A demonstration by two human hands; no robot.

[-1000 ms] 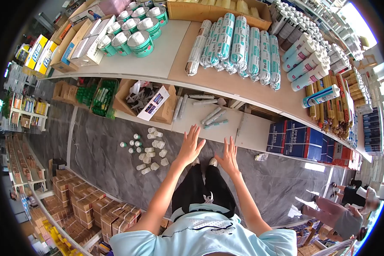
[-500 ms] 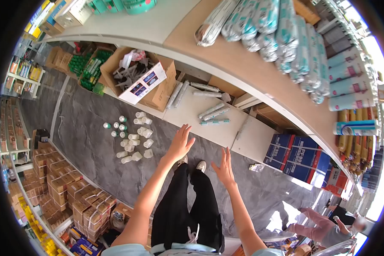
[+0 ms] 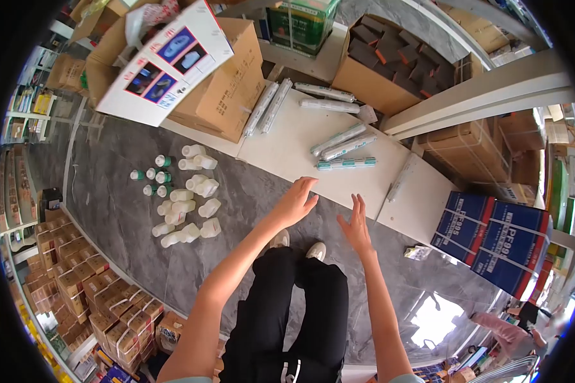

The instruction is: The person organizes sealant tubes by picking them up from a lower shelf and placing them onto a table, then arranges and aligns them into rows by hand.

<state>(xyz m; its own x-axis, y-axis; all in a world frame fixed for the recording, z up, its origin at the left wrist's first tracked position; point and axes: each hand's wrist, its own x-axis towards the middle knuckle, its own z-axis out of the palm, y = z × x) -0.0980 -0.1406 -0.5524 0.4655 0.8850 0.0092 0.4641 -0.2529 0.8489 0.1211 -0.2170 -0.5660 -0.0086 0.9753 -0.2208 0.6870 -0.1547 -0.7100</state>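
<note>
My left hand [image 3: 295,204] is empty, its fingers apart, over the floor just in front of a low white shelf [image 3: 287,150]. To its right, my right hand [image 3: 358,228] is also empty with fingers stretched out near the shelf's front edge. Several tubes lie on the shelf; nearest the hands is a teal-and-white sealant tube [image 3: 346,164], with a pale tube [image 3: 349,145] beside it. Farther back lie another white tube [image 3: 329,105] and a leaning pair [image 3: 276,108] against a carton. A single tube [image 3: 399,182] rests to the right. Neither hand touches any of them.
White bottles [image 3: 184,206] and green-labelled bottles [image 3: 163,176] stand or lie on the grey floor at left. A carton [image 3: 220,83] and blue boxes [image 3: 492,239] flank the shelf. Strapped cartons [image 3: 118,306] are stacked lower left. Another person [image 3: 508,332] is at lower right.
The view has tipped down and come closer to the low shelf, so the upper shelf with foil-wrapped rolls has left the picture. Both hands stay empty, held out in front of me.
</note>
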